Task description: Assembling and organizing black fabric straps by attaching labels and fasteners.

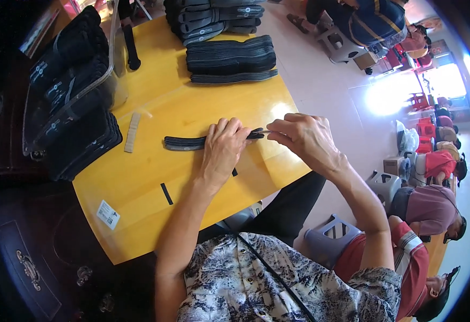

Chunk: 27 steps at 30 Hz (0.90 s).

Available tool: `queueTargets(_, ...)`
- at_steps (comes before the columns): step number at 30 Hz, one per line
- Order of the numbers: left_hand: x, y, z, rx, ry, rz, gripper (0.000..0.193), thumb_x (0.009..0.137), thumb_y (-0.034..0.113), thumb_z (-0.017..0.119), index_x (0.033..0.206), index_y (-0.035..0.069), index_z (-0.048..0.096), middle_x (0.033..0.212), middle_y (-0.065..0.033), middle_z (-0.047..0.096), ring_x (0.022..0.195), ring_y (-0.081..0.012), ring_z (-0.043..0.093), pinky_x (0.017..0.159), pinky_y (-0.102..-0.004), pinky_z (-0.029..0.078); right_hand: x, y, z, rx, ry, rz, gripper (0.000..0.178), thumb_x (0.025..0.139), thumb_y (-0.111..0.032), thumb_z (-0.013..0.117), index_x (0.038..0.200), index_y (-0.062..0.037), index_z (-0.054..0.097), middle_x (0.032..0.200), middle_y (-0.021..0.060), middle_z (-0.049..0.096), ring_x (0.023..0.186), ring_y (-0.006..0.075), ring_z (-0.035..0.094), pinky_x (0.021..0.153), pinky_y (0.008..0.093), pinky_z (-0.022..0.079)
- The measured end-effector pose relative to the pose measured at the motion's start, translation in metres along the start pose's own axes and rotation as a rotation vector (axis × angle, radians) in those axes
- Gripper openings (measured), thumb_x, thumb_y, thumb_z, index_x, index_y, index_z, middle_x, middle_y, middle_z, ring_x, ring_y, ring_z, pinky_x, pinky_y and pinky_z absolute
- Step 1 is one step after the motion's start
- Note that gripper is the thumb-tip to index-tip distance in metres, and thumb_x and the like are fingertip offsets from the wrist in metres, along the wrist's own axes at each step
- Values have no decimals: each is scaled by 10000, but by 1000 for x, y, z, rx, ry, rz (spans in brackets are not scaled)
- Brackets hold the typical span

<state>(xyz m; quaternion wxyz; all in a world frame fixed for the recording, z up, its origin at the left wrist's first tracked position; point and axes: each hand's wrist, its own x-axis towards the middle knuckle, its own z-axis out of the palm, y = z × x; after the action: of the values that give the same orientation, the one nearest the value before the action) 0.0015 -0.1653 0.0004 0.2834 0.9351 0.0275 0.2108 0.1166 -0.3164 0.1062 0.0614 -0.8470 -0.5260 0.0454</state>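
A small flat stack of dark socks point(184, 143) lies across the yellow table in front of me. My left hand point(223, 147) is closed over its right part, pressing it to the tabletop. The stack's dark right end sticks out past my left fingers. Beside that end, my right hand point(302, 137) is closed in a pinch on something thin and light-coloured, too small to make out. To the left of the stack lies a beige strip point(132, 132). A short black strip point(167, 194) rests nearer to me, and another is partly hidden by my left hand.
The yellow table point(154, 102) carries a pile of dark socks point(230, 55) and banded bundles point(216, 19) at its far side. A clear plastic bin point(118, 70) of sock bundles stands at left. A white label point(107, 214) lies near the left edge. Other people sit at right.
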Motion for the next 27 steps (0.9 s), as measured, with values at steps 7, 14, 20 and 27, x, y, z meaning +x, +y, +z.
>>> queueTargets(7, -2, -1, 9, 16, 79, 22, 144, 799, 99, 676, 928, 112, 613, 939, -36, 535, 913, -239, 520, 778, -388, 413, 48, -34, -19, -422, -225, -304, 75, 749, -132, 692, 732, -74, 647, 711, 94, 654, 712, 271, 664, 587, 362, 491)
queueTargets(14, -3, -1, 9, 2, 82, 16, 169, 808, 129, 670, 971, 113, 630, 938, -35, 538, 912, -240, 517, 790, -382, 412, 73, -34, -7, -340, -333, -352, 67, 738, -123, 697, 769, -74, 663, 678, 109, 654, 718, 286, 667, 612, 383, 498)
queueTargets(20, -3, 2, 6, -30, 54, -67, 281, 766, 126, 719, 1044, 96, 695, 923, -39, 560, 923, -229, 538, 795, -365, 426, 30, 46, 26, 335, -336, 124, 328, 824, -363, 732, 981, -102, 609, 706, 49, 657, 651, 179, 627, 596, 344, 456)
queueTargets(27, 1, 3, 4, 32, 58, -10, 248, 745, 128, 727, 987, 84, 696, 899, -33, 552, 913, -204, 535, 788, -352, 430, -7, 44, 54, 637, -134, 271, 245, 865, -285, 719, 879, -63, 618, 661, 21, 615, 629, 97, 551, 593, 281, 440)
